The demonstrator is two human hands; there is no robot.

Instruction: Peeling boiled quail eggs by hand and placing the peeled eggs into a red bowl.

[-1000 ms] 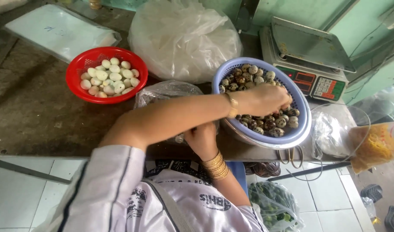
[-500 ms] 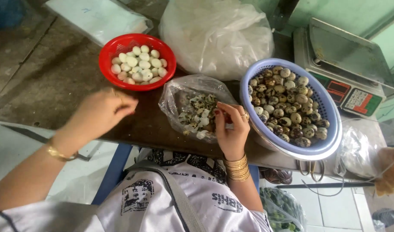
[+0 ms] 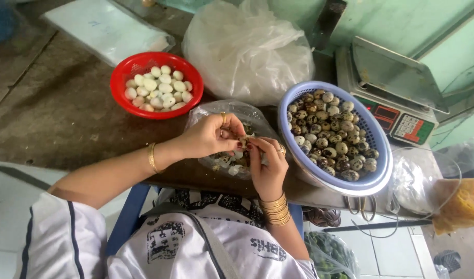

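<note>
The quail egg sits pinched between the fingertips of both my hands, just above the open clear plastic bag of shell scraps. It is a tiny, speckled thing, and I judge it very light and soft under a thin, brittle shell, so it wants a gentle grip at its two ends while my nails pick at the side; squeeze too hard and I expect the white would split, and once bare it would likely be slippery. My left hand is curled around it from nine o'clock, thumb and forefinger closed on the egg, a ring on one finger and a gold bangle at the wrist. My right hand comes up from five o'clock, fingers closed on the same egg, with a stack of gold bangles lower on that forearm. At three o'clock from the egg, just beside the bag, stands the lavender basket, heaped with speckled, unpeeled eggs. At eleven o'clock, well apart, the red bowl holds peeled white eggs. At twelve o'clock a big white plastic bag bulges behind the clear one, and a green weighing scale stands at two o'clock beyond the basket. All of it rests on a dark, worn tabletop.
</note>
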